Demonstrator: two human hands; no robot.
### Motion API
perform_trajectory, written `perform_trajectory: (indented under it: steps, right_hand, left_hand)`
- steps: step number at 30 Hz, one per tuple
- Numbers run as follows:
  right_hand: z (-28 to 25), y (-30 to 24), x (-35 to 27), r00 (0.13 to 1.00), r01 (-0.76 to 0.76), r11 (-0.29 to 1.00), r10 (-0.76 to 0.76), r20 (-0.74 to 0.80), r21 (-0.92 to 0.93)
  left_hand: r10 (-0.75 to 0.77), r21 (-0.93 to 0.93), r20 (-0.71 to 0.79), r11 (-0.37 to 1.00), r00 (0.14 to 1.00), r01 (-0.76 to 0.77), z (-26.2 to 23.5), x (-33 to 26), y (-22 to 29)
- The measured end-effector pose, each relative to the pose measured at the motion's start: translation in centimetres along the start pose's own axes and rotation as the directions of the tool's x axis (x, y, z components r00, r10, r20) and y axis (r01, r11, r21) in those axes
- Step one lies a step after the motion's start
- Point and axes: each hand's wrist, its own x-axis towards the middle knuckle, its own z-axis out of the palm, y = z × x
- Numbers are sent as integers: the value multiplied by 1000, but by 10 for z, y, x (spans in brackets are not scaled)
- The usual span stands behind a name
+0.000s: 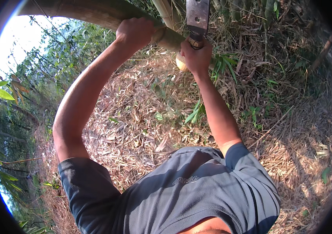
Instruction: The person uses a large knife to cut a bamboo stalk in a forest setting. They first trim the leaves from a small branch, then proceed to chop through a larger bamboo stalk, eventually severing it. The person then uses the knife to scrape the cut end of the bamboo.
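A thick green bamboo pole (95, 15) runs across the upper left and slants down to a pale cut end (181, 63). My left hand (136, 32) is closed over the pole, just left of a joint in it. Near the cut end, my right hand (197, 54) grips the handle of a hand tool with a broad flat metal blade (197, 17). The blade points away from me, with holes or rivets along it, and its tip is out of view. Whether its edge has teeth, I cannot tell. My right fist overlaps the pole's end; contact is unclear.
Dry bamboo leaves (142, 113) cover the ground. Standing bamboo stems (166, 13) rise behind the pole. A leafy green shoot (226, 64) grows right of my right hand. Dense greenery (37, 93) lines the left side, and a thin branch (324, 52) leans at the right.
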Motion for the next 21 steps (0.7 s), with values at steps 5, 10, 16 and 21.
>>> perform_trajectory:
  steps: [5, 10, 16, 21]
  right_hand:
    - [-1, -7, -16, 998, -59, 981, 64, 22, -183]
    - [8, -3, -30, 992, -69, 980, 87, 91, -186]
    - [19, -5, -29, 989, -36, 951, 78, 125, -309]
    - [21, -11, -28, 979, -77, 923, 141, 145, -376]
  left_hand:
    - [-15, 107, -210, 993, 978, 39, 10, -18, 3]
    - [-28, 39, -307, 998, 951, 42, 15, -28, -1]
    - [-69, 15, -195, 997, 978, 74, 9, -25, -4]
    - [-67, 8, -151, 998, 986, 69, 2, -20, -2]
